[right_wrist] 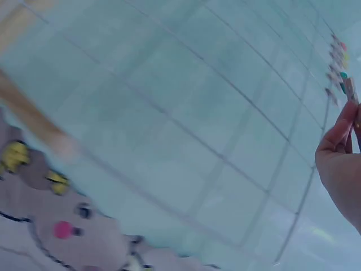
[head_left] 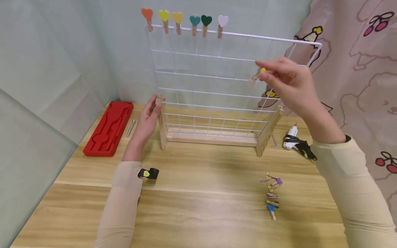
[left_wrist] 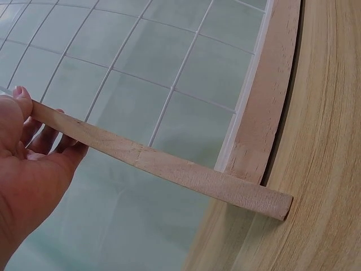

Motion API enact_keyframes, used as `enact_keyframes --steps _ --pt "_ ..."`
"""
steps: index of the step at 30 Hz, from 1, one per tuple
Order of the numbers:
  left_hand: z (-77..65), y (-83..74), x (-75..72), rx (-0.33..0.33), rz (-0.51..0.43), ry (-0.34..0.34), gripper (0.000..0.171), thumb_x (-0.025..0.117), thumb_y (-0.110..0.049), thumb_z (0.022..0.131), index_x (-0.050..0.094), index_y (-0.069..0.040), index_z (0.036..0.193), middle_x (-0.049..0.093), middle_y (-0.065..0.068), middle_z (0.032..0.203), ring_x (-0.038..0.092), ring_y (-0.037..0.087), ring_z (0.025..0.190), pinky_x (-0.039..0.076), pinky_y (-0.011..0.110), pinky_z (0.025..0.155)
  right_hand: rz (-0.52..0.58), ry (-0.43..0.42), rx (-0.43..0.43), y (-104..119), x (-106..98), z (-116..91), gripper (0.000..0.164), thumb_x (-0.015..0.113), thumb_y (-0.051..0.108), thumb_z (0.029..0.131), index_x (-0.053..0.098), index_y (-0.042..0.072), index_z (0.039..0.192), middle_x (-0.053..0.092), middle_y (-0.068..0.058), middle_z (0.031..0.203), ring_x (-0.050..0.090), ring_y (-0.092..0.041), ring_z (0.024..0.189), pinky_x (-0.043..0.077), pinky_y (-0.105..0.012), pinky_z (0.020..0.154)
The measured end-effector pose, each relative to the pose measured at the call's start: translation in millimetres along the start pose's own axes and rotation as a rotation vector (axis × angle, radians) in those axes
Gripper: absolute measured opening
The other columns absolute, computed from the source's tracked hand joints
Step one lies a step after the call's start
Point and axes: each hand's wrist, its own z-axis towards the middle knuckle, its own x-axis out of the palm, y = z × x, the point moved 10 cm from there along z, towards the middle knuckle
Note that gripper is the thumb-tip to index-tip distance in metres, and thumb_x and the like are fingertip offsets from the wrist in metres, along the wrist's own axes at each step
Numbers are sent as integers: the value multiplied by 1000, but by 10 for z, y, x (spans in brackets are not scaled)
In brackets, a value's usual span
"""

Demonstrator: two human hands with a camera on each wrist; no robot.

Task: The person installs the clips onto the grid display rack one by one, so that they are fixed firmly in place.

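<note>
- My right hand [head_left: 293, 77] is nearly closed, with thumb and index finger pinching 1 yellow-heart clothespin [head_left: 255, 76].
- That clothespin is up in front of the right half of the white wire grid [head_left: 273, 38], below its top wire and well above the counter [head_left: 198, 206].
- My left hand [head_left: 148, 119] is curled round the upper part of the left wooden upright [head_left: 162, 129], thumb on one side and fingers on the other.
- 6 heart clothespins stand clipped on the top wire, left to right: orange [head_left: 147, 13], yellow [head_left: 164, 15], yellow-orange [head_left: 178, 17], teal [head_left: 194, 20], dark green [head_left: 206, 20] and pale lilac [head_left: 223, 20].
- A loose group of clothespins [head_left: 272, 204] lies on the counter in front of the right wooden upright [head_left: 266, 134]; 1 heart there is purple and another blue.
- To my left lie a red molded case [head_left: 108, 129] and, just beside it, a metal rod [head_left: 131, 128].
- Near the right upright are a hex key [head_left: 274, 140] and a white-and-black glue gun [head_left: 291, 137].
- Behind, on the right, hangs a pink cartoon curtain [head_left: 366, 89].
</note>
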Motion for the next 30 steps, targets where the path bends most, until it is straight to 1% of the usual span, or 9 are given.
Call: enact_keyframes --steps 3,5,9,11,13,17,23,27,30 --pt "-12 16 -4 1 -4 0 50 38 -19 93 21 -5 138 37 18 133 31 16 124 26 31 102 103 -78 39 38 -91 243 26 64 -2 74 63 -3 99 63 -7 83 55 -13 69 44 -13 59" --pt "-16 29 -3 1 -9 -1 50 38 -19 93 20 -4 138 37 18 133 31 16 124 27 27 102 95 -122 47 84 -129 380 23 66 3 72 64 -3 95 64 -8 82 57 -13 69 45 -15 62" --pt "-11 37 1 5 -12 -6 49 38 -19 93 23 -6 137 38 18 132 33 15 123 30 20 98 -111 -125 35 215 -97 612 23 62 14 77 64 3 98 63 -5 89 54 -13 76 42 -15 67" --pt "-8 38 -1 5 -14 -7 49 38 -20 93 23 -6 137 38 17 132 33 15 123 30 22 99 -197 -109 44 247 -60 712 26 58 19 80 63 7 102 61 -3 93 52 -12 80 39 -16 68" --pt "-6 45 -4 3 -14 -3 49 39 -20 93 23 -7 137 38 17 132 32 15 123 28 26 101 -234 -98 63 247 -25 794 27 56 21 81 63 9 103 60 -1 95 50 -11 81 37 -16 66" --pt "8 118 -24 -2 -20 1 51 40 -23 92 23 -9 138 39 14 132 32 14 124 27 31 102 -316 -97 74 237 26 881 28 54 24 81 64 10 102 58 3 93 47 -9 78 34 -16 63" --pt "60 233 -49 33 -34 -3 49 42 -23 91 27 -13 137 42 12 130 34 12 122 29 26 100 -521 -140 -23 312 79 917 27 54 26 83 66 6 96 60 4 88 49 -3 74 39 -14 68" --pt "72 245 -53 53 -28 -16 47 42 -24 91 30 -13 135 44 11 129 36 11 120 31 24 99 -556 -146 -6 282 122 923 27 56 29 82 67 7 93 63 1 86 50 -3 71 39 -14 65" --pt "68 247 -46 42 -29 -12 48 42 -24 91 30 -13 136 43 11 129 36 12 120 30 27 100 -524 -133 41 211 150 914 27 57 29 81 67 7 93 63 1 84 50 -5 70 38 -14 62"
